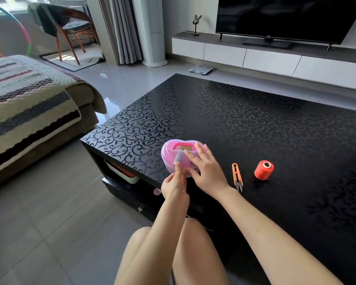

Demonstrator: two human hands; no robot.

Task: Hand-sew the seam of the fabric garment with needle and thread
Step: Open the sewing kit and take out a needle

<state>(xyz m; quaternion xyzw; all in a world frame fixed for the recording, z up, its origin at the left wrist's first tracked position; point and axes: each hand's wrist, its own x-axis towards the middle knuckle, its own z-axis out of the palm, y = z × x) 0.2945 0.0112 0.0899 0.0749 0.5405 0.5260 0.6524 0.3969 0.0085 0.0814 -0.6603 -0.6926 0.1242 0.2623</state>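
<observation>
A pink heart-shaped box (170, 154) with a darker pink handle on its lid sits at the near-left corner of the black, scroll-patterned table (255, 120), close to the near edge. The right hand (207, 171) lies across the right half of the lid with its fingers straight and spread, gripping nothing; the forefinger reaches toward the handle. The left hand (174, 185) is just off the near edge, thumb and curled fingers pinching the lower end of a small translucent tube (178, 158). The tube slants up over the lid, and its upper end is touching or nearly touching the right forefinger. What the tube contains cannot be made out. To the right of the box, along the same near edge, lie orange thread snips (237, 176), blades pointing toward the person. Just beyond them stands a spool of red-orange thread (263, 170), tipped slightly so its open core shows. Both are apart from the box and from each other. Past the left edge is a sofa (29, 112) under a striped cover, and beyond the far edge a dark television (286, 17) on a low white cabinet (275, 58).
</observation>
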